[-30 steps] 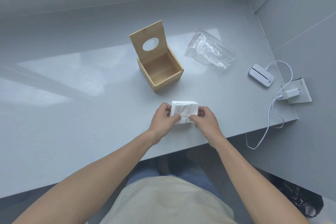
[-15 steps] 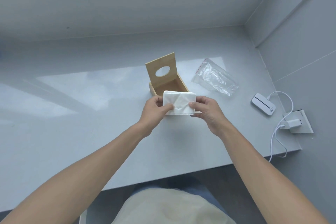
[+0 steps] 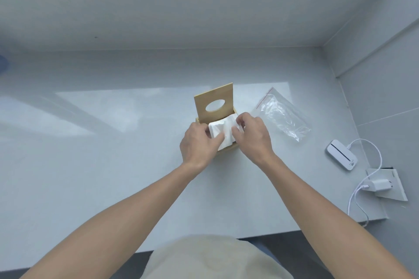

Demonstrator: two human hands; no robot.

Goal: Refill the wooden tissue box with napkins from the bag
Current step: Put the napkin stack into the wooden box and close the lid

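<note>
Nearest the camera: both forearms reach out over the grey counter. Left hand and right hand meet over the wooden tissue box, fingers pinched on opposite sides of the white napkin stack. A two-sided grip likely keeps the stack square while it seats. The stack sits at the box mouth, part in; its depth can't be judged, since the hands cover most of the box walls. Behind the hands, the lid with its oval hole stands up, clearing the opening. Right of the box, the clear zip bag lies flat, apparently empty, though glare makes that unsure. Far right: a white device, a cable, and a charger, off the work path.
</note>
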